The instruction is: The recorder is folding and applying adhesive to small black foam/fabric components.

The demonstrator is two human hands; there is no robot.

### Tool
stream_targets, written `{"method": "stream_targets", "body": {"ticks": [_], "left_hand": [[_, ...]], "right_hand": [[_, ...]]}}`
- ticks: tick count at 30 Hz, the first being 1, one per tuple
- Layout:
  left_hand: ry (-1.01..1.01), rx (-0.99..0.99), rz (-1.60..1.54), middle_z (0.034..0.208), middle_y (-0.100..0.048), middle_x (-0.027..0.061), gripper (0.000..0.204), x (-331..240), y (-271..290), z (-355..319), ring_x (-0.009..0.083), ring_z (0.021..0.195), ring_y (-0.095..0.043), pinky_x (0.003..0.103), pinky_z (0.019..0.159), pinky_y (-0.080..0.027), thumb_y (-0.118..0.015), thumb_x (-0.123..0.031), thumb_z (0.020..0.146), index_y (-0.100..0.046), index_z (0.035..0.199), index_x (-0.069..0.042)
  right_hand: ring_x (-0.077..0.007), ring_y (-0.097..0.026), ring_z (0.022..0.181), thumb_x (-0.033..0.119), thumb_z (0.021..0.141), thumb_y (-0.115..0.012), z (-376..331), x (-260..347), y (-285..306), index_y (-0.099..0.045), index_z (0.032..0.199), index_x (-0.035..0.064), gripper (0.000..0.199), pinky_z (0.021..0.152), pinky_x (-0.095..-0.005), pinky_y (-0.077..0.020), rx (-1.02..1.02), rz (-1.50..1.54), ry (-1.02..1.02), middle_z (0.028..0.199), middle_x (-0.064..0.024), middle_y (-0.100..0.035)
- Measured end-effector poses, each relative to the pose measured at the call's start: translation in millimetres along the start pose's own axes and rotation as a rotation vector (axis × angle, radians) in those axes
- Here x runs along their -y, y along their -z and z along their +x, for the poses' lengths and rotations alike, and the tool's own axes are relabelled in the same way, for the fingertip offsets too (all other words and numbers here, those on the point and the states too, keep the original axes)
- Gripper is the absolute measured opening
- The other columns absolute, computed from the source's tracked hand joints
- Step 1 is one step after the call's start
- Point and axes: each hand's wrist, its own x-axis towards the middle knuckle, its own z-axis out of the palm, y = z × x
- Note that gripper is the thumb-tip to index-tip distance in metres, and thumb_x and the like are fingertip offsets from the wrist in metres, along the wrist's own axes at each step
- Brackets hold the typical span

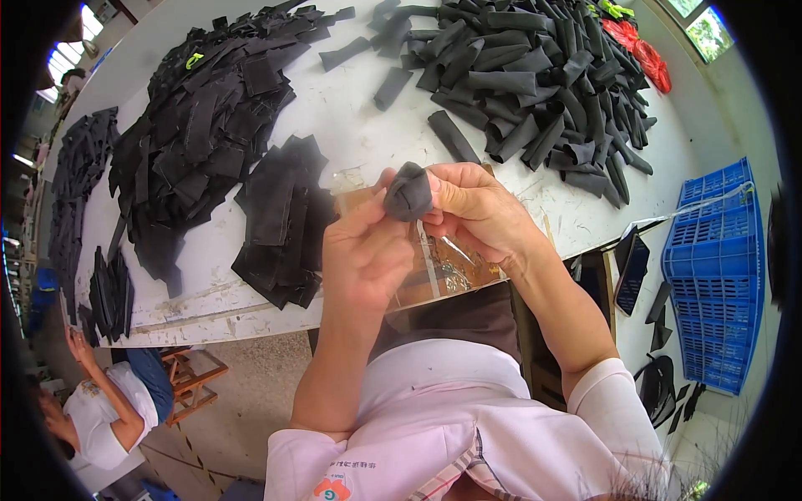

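Between both hands, over the table's near edge, a black foam-like tube (408, 194) is held with one end facing up. My left hand (368, 250) pinches its left side with thumb and fingers. My right hand (480, 204) grips its right side, thumb pressed near the end. Beneath the hands lies a brown board (409, 292) with clear tape on it. A stack of flat black pieces (284, 217) rests just left of my left hand. One loose rolled black tube (453, 136) lies beyond my right hand.
Flat black pieces form a large heap (205, 125) at the left; rolled tubes form another pile (535, 75) at the far right. A red plastic bag (639, 54) sits behind it. Blue crates (714, 275) stand at the right. Another person (113, 409) sits at the lower left.
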Motion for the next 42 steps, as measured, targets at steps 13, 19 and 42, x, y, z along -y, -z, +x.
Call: {"method": "stream_targets", "body": {"ticks": [13,19,42], "left_hand": [[-0.238,-0.053,0.494,0.083,-0.059,0.0125,0.027,1.8,-5.0,-10.7,0.0031,0.036,-0.035,0.016,0.030,-0.024,-0.049,0.000,0.081,-0.046,0.108,-0.001],[-0.052,0.091,0.144,0.090,-0.058,0.0128,0.026,3.3,-9.0,-13.6,0.0036,0.038,-0.035,0.016,0.029,-0.023,-0.046,-0.005,0.084,-0.049,0.109,0.000],[-0.918,-0.082,1.498,0.082,-0.058,0.0058,0.009,13.6,9.1,-10.3,0.0098,0.077,-0.051,0.024,0.075,-0.041,-0.057,-0.005,0.081,-0.054,0.084,0.003]], "right_hand": [[-0.0052,-0.041,0.053,0.031,0.082,-0.058,12.7,-12.4,11.4,-0.054,0.067,0.0051,0.030,0.048,-0.0187,-0.0320,0.098,-0.154,0.072,0.061,0.0027,-0.049],[-0.0065,-0.038,0.048,0.029,0.081,-0.059,17.8,15.9,-1.8,-0.054,0.067,0.0039,0.029,0.045,-0.0197,-0.0300,0.109,-0.360,0.076,0.058,0.0007,-0.047],[-0.0290,-0.053,0.063,0.022,0.073,-0.059,-2.3,-7.6,10.3,-0.054,0.074,0.0009,0.022,0.053,-0.0372,-0.0413,-0.002,-1.434,0.707,0.069,-0.0097,-0.053]]}}
